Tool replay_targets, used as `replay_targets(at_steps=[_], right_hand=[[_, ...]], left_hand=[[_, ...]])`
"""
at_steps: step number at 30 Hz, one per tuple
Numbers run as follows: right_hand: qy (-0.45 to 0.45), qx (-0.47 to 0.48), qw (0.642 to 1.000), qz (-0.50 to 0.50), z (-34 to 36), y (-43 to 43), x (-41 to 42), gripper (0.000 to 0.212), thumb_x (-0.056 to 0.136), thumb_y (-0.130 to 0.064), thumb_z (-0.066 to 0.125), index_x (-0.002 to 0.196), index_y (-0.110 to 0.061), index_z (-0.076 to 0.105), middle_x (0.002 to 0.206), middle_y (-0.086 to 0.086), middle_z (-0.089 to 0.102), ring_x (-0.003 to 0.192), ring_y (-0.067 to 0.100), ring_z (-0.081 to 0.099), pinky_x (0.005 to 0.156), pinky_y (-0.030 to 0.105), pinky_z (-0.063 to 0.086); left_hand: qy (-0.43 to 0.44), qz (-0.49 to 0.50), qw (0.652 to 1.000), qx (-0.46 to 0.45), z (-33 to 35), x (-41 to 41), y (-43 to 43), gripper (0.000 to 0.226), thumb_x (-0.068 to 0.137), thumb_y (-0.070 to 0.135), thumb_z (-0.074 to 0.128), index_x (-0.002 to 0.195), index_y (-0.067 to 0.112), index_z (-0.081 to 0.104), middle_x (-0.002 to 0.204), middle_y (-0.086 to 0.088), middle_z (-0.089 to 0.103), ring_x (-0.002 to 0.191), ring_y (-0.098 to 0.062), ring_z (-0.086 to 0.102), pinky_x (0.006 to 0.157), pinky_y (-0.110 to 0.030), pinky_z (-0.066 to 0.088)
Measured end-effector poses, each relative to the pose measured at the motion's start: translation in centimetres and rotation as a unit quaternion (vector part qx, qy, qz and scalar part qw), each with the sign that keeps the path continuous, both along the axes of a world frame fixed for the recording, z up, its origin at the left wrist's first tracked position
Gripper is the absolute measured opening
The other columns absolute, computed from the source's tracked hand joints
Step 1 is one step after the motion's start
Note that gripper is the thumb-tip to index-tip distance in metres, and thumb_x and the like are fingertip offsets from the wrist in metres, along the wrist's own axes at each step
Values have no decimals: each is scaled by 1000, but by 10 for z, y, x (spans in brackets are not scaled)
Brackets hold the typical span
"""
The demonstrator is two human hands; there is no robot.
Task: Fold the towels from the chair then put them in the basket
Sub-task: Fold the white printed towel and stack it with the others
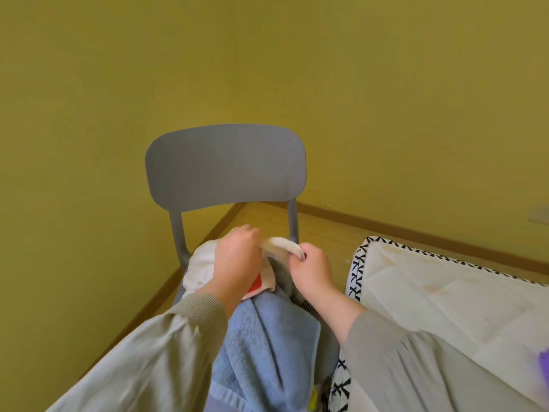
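Towels [269, 295] lie heaped on the seat of a grey chair [225, 168], which stands in the corner of a room with a yellow wall [267, 55] behind it. A strip of wooden floor [269, 215] shows under the chair's backrest. To the right, just beside the chair, lies a cream quilted mattress [430, 292] with a black-and-white cross pattern along its edge.

Of the heap, the blue towel [261, 346] is the larger piece; it hangs over the near side of the seat, between two grey-beige sleeves [166, 346]. The white towel [202, 263] sits behind it, nearer the backrest, bunched up, with a red patch [258, 283] on it.

The left hand [237, 257] is curled and pinches one end of a rolled white edge [282, 243] of that towel. The right hand [312, 269] grips the other end in a fist, so the edge arches between the two hands above the heap. A small purple thing [544, 361] shows at the far right border, too blurred to name.
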State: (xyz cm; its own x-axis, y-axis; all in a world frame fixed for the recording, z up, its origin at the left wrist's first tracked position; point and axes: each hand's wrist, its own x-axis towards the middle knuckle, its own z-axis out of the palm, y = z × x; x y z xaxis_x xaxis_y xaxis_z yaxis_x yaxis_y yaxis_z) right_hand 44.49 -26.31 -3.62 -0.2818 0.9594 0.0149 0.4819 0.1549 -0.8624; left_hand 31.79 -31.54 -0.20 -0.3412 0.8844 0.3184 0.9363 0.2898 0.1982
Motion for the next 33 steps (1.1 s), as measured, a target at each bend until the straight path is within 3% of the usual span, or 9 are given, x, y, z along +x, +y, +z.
replay_targets(at_steps=[4, 9, 12, 16, 20, 23, 26, 29, 33], right_hand=[[58, -46, 996, 57, 50, -6, 3, 7, 91, -15, 52, 93, -16, 58, 78, -7, 56, 72, 11, 51, 57, 21, 36], [168, -33, 980, 104, 105, -19, 4, 44, 87, -8, 60, 122, -30, 44, 99, -14, 56, 92, 9, 55, 66, 11, 43], [174, -47, 981, 68, 134, -25, 4, 34, 84, -15, 65, 107, -32, 47, 89, -12, 57, 79, 3, 57, 61, 13, 42], [148, -44, 987, 44, 173, -36, 22, 18, 83, -13, 64, 94, -23, 54, 87, -3, 61, 87, 18, 61, 75, 28, 49], [129, -14, 991, 19, 212, -50, 52, 15, 82, -13, 65, 90, -23, 57, 74, -11, 58, 78, 13, 58, 60, 21, 42], [105, 31, 994, -23, 244, -59, 76, 8, 80, -13, 62, 82, -21, 61, 73, -9, 60, 75, 10, 57, 59, 20, 41], [106, 75, 990, -48, 275, -77, 106, 18, 82, -12, 57, 66, -21, 56, 64, -12, 56, 62, 2, 50, 46, 18, 36], [119, 105, 986, -46, 298, -93, 134, 21, 84, -10, 54, 68, -23, 56, 65, -12, 55, 59, 0, 47, 46, 16, 35], [127, 137, 981, -58, 326, -108, 166, 16, 85, -9, 51, 78, -20, 60, 70, -10, 57, 64, 4, 50, 49, 17, 37]], left_hand=[[-51, 1, 989, 138, 60, 17, -7, 33, 84, 2, 48, 107, 15, 68, 94, -6, 61, 79, -30, 58, 63, -37, 46], [-158, -3, 957, 244, 123, 27, -18, 37, 83, -5, 46, 106, 11, 70, 95, -6, 63, 85, -24, 57, 72, -30, 41], [-198, -37, 944, 261, 147, 43, -25, 39, 81, -7, 45, 104, 10, 71, 95, -5, 63, 87, -19, 55, 72, -22, 39], [-236, -68, 922, 301, 185, 64, -39, 38, 80, -6, 46, 102, 9, 71, 90, -3, 64, 83, -15, 54, 68, -15, 34], [-270, -94, 907, 310, 228, 87, -54, 39, 80, -5, 45, 104, 10, 71, 99, 1, 67, 89, -10, 54, 77, -14, 37], [-281, -120, 898, 317, 257, 110, -69, 37, 80, -3, 44, 100, 12, 72, 95, 2, 68, 89, -12, 57, 77, -19, 40], [-294, -137, 894, 309, 283, 130, -84, 33, 81, 1, 46, 94, 14, 72, 82, 6, 66, 79, -11, 56, 70, -21, 41], [-311, -149, 891, 295, 304, 146, -93, 29, 81, 4, 47, 73, 20, 69, 61, 13, 58, 59, -4, 48, 52, -14, 34], [-330, -168, 893, 256, 327, 167, -107, 27, 80, 6, 47, 72, 15, 70, 66, -3, 65, 56, -11, 46, 45, -14, 35]])
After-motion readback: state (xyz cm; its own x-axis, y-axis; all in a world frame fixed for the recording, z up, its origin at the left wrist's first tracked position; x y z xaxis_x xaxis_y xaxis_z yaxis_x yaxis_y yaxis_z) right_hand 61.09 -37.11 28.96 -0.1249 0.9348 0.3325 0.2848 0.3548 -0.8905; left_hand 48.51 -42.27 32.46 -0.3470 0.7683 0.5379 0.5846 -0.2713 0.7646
